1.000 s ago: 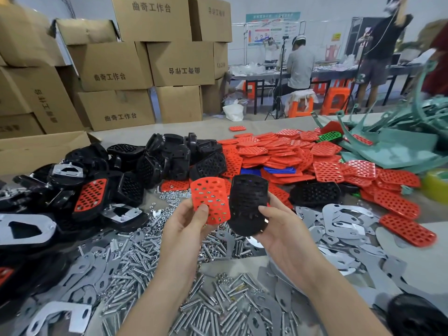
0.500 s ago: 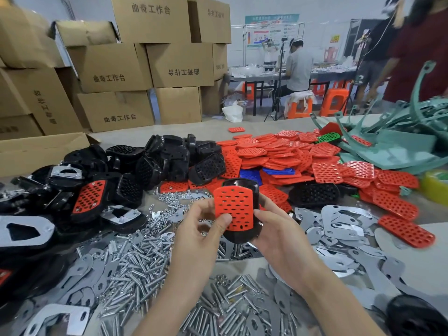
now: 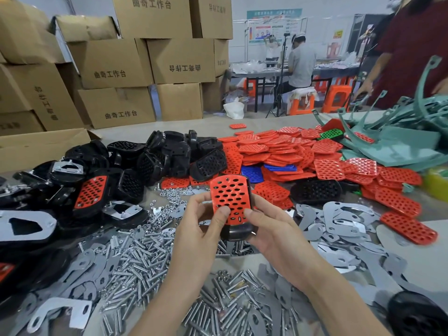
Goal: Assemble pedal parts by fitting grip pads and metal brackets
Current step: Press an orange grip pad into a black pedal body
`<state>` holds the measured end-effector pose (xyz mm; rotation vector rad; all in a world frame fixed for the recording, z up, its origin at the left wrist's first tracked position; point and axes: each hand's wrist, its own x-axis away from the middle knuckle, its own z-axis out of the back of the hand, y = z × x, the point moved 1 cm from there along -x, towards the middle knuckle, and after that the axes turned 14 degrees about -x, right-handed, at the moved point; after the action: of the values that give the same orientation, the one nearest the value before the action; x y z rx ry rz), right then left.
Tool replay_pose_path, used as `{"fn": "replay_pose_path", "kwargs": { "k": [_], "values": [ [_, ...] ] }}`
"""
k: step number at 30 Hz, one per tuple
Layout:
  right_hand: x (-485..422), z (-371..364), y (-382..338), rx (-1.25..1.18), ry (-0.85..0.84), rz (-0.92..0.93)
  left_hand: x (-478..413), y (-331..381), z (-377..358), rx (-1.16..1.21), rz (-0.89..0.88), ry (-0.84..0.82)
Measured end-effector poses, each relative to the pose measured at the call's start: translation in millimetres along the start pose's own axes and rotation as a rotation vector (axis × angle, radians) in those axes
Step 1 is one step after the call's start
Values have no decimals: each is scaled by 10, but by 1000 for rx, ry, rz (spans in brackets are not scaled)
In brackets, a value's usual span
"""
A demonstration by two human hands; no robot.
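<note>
Centrally, pad (image 3: 230, 195) lies on pedal (image 3: 238, 232), both held above table (image 3: 426, 251), pad's top edge near pedal heap (image 3: 164, 156). Left hand (image 3: 201, 229) pinches pad, thumb on lower face, fingers curled behind. Right hand (image 3: 274, 229) grips pedal, thumb on pad's lower right. Long axis points away from person, holed face up. Bolts (image 3: 135, 260) crowd left, brackets (image 3: 339, 221) right; small bare patch under wrists

This is a small factory assembly floor. Printed cardboard cartons (image 3: 111, 61) are stacked along the wall. The desk (image 3: 128, 133) is heaped with loose red grip pads (image 3: 278, 151), black pedal bodies (image 3: 169, 154), metal brackets (image 3: 339, 214) and bolts (image 3: 135, 258). Beyond, a seated worker (image 3: 301, 61) faces a far desk (image 3: 254, 75) among orange stools (image 3: 339, 95).
</note>
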<state>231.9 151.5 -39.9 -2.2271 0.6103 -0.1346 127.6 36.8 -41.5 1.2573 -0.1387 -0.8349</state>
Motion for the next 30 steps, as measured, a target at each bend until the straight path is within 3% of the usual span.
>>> {"fn": "replay_pose_path", "kwargs": {
  "k": [9,21,30],
  "values": [
    [-16,49,67,44,26,69,-27,-6,3,-11,78,5],
    [-50,112,187,267,104,172,0,9,23,1,149,-172],
    [-31,129,230,326,101,94,-5,-49,25,-40,231,-141]
  ]
}}
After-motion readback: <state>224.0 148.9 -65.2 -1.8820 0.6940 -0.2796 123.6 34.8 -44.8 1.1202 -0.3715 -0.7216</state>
